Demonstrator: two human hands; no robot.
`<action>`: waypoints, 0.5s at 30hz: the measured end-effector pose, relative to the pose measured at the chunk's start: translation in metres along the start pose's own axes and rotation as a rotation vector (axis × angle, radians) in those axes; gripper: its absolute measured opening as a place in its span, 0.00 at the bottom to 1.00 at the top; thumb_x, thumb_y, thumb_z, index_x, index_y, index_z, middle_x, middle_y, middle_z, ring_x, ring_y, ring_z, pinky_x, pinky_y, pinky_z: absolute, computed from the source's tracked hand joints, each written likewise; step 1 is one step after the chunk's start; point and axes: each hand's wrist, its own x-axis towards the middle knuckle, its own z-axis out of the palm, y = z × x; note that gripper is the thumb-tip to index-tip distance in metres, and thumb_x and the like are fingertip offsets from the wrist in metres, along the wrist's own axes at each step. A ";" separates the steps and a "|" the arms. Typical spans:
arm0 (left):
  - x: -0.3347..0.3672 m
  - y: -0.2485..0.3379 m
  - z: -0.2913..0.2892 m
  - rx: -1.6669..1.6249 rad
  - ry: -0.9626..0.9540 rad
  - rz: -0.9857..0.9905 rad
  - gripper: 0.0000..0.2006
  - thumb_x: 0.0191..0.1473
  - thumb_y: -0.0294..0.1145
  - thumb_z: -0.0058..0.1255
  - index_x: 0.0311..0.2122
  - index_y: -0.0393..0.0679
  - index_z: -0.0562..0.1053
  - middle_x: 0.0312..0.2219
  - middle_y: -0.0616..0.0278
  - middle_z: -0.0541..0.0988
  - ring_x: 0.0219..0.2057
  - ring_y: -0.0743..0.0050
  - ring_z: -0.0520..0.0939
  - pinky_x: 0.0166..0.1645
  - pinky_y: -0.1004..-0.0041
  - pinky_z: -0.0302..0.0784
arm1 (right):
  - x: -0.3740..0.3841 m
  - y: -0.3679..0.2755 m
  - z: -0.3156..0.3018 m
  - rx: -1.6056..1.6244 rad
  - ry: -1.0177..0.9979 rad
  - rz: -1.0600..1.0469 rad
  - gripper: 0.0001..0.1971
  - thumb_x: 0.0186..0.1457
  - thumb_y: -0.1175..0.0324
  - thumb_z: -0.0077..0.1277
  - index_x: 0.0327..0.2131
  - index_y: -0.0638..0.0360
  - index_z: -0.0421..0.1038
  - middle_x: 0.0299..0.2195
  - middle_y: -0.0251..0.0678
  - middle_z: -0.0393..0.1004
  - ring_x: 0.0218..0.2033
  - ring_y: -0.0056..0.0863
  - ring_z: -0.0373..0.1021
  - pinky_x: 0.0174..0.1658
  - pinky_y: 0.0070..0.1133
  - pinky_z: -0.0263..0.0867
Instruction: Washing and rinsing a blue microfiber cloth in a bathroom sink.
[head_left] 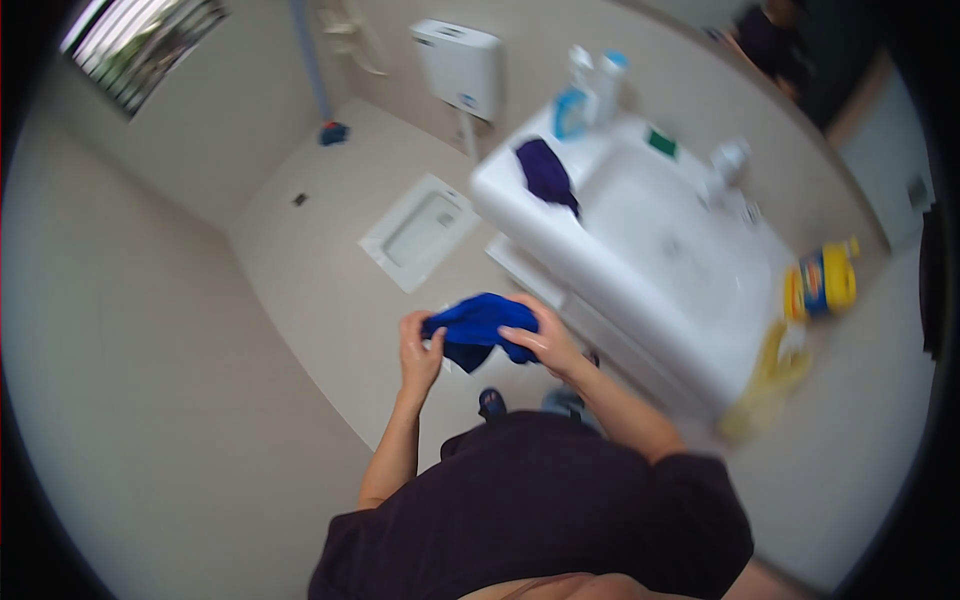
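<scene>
1. Head view: a bright blue, soft fabric cloth (484, 318) is held up in front of the person's dark shirt (540, 500), stretched between the 2 hands above the pale floor (330, 270).
2. The left hand (418, 350) pinches the cloth's left edge between thumb and fingers.
3. The right hand (545, 342) grips the cloth's right end, its thumb lying over the fabric; the fingers behind are mostly hidden.
4. A darker navy flap hangs below the bright blue part, between the hands.
5. To the right is a glossy white washbasin counter (620, 262) with a sunken bowl. A dark purple, crumpled cloth (546, 172) lies over its near left corner, well apart from the hands.
6. At the counter's far left end, a clear bottle of blue liquid (570, 113) stands just beside a white bottle with a blue cap (608, 88).
7. A flat green rectangular pad (662, 142) lies near the blurred pale faucet (728, 165).
8. At the right end are a yellow plastic jug with a blue label (825, 282) and a blurred yellow item (765, 390); what supports them is unclear.
9. Beyond the hands, a white squat toilet (395, 248) is set into the floor.
</scene>
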 end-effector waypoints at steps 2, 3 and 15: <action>-0.008 -0.014 -0.010 -0.081 -0.212 -0.051 0.32 0.39 0.17 0.49 0.54 0.44 0.61 0.52 0.50 0.62 0.55 0.54 0.63 0.55 0.64 0.62 | 0.013 0.011 0.022 -0.132 -0.047 -0.071 0.19 0.50 0.68 0.54 0.46 0.62 0.65 0.38 0.34 0.70 0.40 0.20 0.66 0.45 0.19 0.62; -0.013 -0.012 -0.011 -0.069 -0.296 -0.040 0.38 0.36 0.16 0.47 0.59 0.44 0.56 0.56 0.49 0.57 0.59 0.52 0.57 0.60 0.62 0.56 | 0.017 0.016 0.027 -0.202 -0.074 -0.114 0.19 0.51 0.67 0.54 0.46 0.62 0.65 0.39 0.34 0.70 0.39 0.20 0.66 0.45 0.19 0.62; -0.021 -0.008 0.074 -1.017 -0.524 -0.661 0.21 0.59 0.40 0.42 0.53 0.38 0.64 0.48 0.57 0.71 0.49 0.69 0.73 0.55 0.67 0.66 | -0.039 0.012 -0.026 0.151 0.237 -0.006 0.24 0.55 0.67 0.51 0.54 0.56 0.59 0.49 0.36 0.63 0.48 0.24 0.62 0.52 0.23 0.57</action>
